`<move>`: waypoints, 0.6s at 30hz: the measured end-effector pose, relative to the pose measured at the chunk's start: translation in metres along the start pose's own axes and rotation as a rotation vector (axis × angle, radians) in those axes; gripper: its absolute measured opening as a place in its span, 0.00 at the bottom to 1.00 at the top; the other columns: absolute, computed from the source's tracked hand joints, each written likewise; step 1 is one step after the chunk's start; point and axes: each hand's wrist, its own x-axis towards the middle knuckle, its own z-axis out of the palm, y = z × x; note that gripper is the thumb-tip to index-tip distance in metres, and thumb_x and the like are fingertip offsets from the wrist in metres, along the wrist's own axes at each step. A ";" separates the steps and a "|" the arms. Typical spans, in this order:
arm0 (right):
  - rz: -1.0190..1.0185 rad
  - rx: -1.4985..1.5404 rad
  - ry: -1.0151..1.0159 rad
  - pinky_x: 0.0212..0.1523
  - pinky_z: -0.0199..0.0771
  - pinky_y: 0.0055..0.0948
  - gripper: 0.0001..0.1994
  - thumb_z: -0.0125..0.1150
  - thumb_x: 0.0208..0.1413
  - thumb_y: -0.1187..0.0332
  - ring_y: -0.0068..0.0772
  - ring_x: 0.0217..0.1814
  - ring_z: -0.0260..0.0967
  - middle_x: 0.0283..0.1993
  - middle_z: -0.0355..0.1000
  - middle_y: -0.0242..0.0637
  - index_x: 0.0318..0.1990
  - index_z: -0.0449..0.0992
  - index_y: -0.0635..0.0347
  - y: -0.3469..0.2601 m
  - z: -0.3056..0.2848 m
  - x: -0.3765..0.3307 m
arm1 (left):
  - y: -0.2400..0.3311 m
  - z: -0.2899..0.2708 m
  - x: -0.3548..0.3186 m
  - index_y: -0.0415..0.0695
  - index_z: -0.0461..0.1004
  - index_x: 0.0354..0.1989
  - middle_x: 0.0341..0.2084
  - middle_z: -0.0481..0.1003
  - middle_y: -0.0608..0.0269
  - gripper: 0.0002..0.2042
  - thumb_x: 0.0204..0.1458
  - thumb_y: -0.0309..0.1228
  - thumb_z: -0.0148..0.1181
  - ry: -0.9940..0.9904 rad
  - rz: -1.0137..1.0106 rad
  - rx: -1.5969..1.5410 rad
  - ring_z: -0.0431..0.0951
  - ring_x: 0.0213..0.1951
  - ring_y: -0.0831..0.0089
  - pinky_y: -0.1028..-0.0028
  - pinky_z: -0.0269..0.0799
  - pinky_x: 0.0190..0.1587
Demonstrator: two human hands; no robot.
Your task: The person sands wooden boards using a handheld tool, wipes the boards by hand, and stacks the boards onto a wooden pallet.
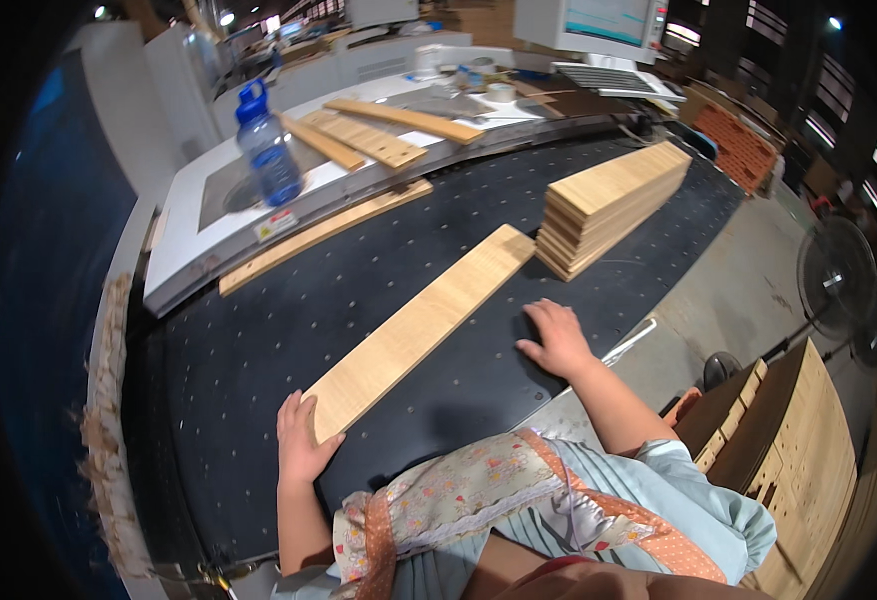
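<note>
A long pale wooden board (421, 325) lies flat and slantwise on the black dotted table (219, 400). At the board's near left end rests my left hand (307, 438), its thumb apart from the fingers and set around the board's corner. My right hand (556, 338) is to the right of the board, low over the table, fingers apart and holding nothing. Beyond it stands a neat stack of similar boards (609, 205), close to the far end of the single board.
Along the back runs a white machine ledge (184, 235) with a blue water bottle (269, 150) and several wood strips (369, 137). A narrow strip (329, 235) lies below it. Drilled panels (804, 470) lean at the right, near a fan (836, 280). A monitor (609, 25) stands behind.
</note>
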 end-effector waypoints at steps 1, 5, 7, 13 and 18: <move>-0.129 0.042 -0.073 0.59 0.52 0.50 0.31 0.66 0.40 0.58 0.46 0.63 0.52 0.56 0.60 0.42 0.53 0.64 0.57 -0.025 -0.002 0.013 | 0.000 0.000 0.001 0.40 0.64 0.52 0.56 0.58 0.46 0.36 0.28 0.33 0.71 -0.012 0.003 0.008 0.55 0.59 0.49 0.59 0.51 0.61; -0.428 0.138 -0.309 0.63 0.44 0.55 0.39 0.68 0.37 0.53 0.49 0.69 0.41 0.61 0.54 0.45 0.58 0.58 0.55 -0.076 0.021 0.063 | 0.006 -0.005 0.005 0.40 0.63 0.53 0.57 0.57 0.46 0.35 0.32 0.37 0.68 -0.059 0.026 0.041 0.54 0.59 0.49 0.57 0.48 0.61; -0.546 0.106 -0.385 0.62 0.44 0.58 0.43 0.69 0.35 0.52 0.52 0.69 0.38 0.62 0.52 0.46 0.60 0.56 0.54 -0.087 0.032 0.089 | 0.004 -0.010 0.007 0.42 0.61 0.55 0.58 0.55 0.46 0.35 0.35 0.41 0.66 -0.106 0.015 0.047 0.51 0.61 0.50 0.53 0.45 0.62; -0.626 0.110 -0.580 0.64 0.36 0.59 0.49 0.68 0.29 0.43 0.50 0.70 0.37 0.65 0.49 0.45 0.62 0.54 0.51 -0.086 0.071 0.145 | -0.011 -0.048 0.058 0.48 0.56 0.60 0.61 0.51 0.46 0.40 0.36 0.44 0.66 -0.497 -0.163 0.272 0.45 0.64 0.52 0.48 0.41 0.62; -0.602 0.160 -0.535 0.63 0.40 0.59 0.46 0.69 0.28 0.45 0.46 0.65 0.49 0.59 0.56 0.43 0.59 0.60 0.51 -0.096 0.066 0.150 | -0.050 -0.047 0.161 0.47 0.57 0.60 0.63 0.49 0.52 0.37 0.41 0.49 0.61 -0.312 -0.100 0.162 0.42 0.66 0.56 0.50 0.42 0.63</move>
